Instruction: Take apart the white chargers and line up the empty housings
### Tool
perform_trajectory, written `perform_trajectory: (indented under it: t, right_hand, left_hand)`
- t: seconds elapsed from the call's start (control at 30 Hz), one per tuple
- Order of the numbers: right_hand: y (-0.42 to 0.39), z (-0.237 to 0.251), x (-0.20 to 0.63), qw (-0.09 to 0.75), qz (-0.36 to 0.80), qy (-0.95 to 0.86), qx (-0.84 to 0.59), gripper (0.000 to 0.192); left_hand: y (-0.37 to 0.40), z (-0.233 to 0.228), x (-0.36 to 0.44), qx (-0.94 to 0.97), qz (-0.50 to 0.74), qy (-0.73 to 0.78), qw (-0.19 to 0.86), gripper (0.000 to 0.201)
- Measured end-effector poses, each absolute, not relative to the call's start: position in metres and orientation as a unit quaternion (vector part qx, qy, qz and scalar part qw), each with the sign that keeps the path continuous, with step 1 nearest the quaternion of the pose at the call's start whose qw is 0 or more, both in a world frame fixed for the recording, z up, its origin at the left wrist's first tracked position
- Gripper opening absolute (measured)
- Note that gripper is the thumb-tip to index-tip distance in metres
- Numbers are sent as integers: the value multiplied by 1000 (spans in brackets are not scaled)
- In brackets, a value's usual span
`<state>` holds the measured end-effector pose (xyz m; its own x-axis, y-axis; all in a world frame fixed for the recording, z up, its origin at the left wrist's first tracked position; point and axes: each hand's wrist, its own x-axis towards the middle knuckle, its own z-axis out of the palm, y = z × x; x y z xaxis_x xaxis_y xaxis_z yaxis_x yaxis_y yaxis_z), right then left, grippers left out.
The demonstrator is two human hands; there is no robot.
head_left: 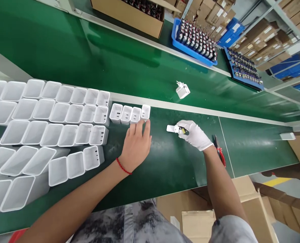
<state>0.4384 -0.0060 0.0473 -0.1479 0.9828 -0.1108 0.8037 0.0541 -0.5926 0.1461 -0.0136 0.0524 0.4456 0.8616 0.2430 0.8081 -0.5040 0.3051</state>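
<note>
Head view of a green counter (180, 158) at an assembly station. The bare left hand (137, 143) lies palm down, its fingers (146, 125) loosely spread and touching the rightmost of four white shells (145, 112) that stand open-side up in a short row; it grips nothing. The gloved right hand (194, 135) is closed on a small part (173, 128), white at the free end with a yellow-and-dark piece at the fingers; what kind of part it is cannot be made out with certainty at this size. It is held just above the counter, to the right of the short row and apart from it.

Progress, as a judgement: one finished plug adapter (182, 90) lies alone on the belt (129, 64) beyond the counter's rail, while the empty shells are many, so most of the work seems to remain.

Count: four shells in the short row; in the stock of shells (56, 125) at left, rows of about eight, eight, six and three, with more cut off by the frame edge. Red-handled pliers (220, 151) lie beside the right wrist. Two blue trays (194, 40) of dark upright parts stand beyond the belt, next to a cardboard box (129, 15).
</note>
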Motion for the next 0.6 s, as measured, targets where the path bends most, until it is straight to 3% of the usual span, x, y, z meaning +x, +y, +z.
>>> perform_trajectory:
  t: [0.13, 0.23, 0.33, 0.47, 0.6]
  right_hand:
    - [-27, 47, 433, 266, 297, -645, -652, 55]
    - [-47, 47, 418, 412, 481, -503, -588, 68]
    - [-62, 47, 399, 504, 610, -366, -489, 64]
    - [-71, 45, 381, 555, 601, -333, -469, 58]
    - [-77, 41, 374, 569, 532, -370, -507, 75]
  left_hand:
    - [-4, 52, 155, 834, 167, 524, 48, 50]
    - [1, 53, 157, 829, 151, 538, 33, 47]
    - [7, 57, 159, 829, 140, 541, 13, 36]
    - [11, 63, 163, 834, 152, 531, 13, 22]
    - [-6, 66, 156, 866, 184, 463, 41, 23]
